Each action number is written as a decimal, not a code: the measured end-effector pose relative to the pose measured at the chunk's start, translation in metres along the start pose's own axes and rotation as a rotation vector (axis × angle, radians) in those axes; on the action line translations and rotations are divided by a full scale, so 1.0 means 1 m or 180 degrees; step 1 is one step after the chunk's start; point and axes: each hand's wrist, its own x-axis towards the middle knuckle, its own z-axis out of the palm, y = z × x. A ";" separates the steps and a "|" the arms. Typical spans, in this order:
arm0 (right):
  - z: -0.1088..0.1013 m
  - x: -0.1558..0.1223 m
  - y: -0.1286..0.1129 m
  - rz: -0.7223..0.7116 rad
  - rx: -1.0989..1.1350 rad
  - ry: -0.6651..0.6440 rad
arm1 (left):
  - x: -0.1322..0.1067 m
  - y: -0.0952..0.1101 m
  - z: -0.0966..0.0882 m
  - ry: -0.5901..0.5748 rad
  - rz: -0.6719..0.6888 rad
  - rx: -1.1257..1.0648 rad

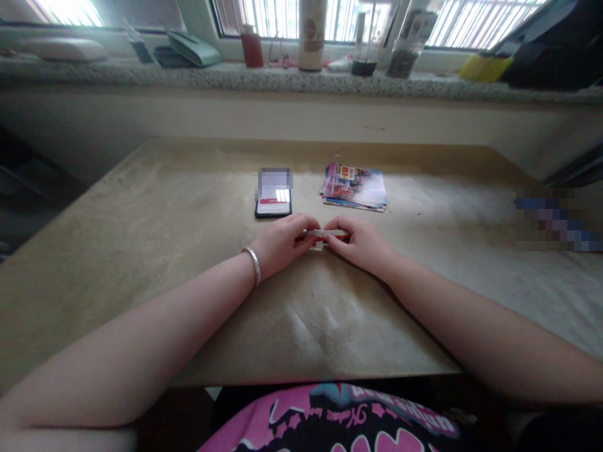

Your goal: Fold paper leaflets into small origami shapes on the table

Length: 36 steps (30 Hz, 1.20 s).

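Low over the middle of the table, my left hand and my right hand face each other, fingers curled in. Between them they grip a slim white-and-red object, one end in each hand. Fingers cover much of it, so its exact kind is unclear. A phone with a lit screen lies just beyond my left hand. Past my right hand rests a small stack of colourful printed leaflets. A silver bangle circles my left wrist.
A yellowish cover spreads over the table. Behind it runs a granite windowsill with a red bottle, a pale cylindrical container, a jar and a light green case. Something blurred and bluish lies at the right edge.
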 end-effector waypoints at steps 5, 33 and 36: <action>0.001 0.000 0.000 0.0145 -0.0086 -0.0035 | -0.001 0.001 0.000 0.0160 0.0083 0.0122; 0.001 -0.002 0.003 -0.0071 0.0202 0.0147 | 0.001 0.001 -0.003 0.0594 0.0721 0.0660; -0.004 -0.003 0.003 -0.0260 0.0283 0.0163 | 0.002 0.001 -0.005 0.0754 0.0686 0.0495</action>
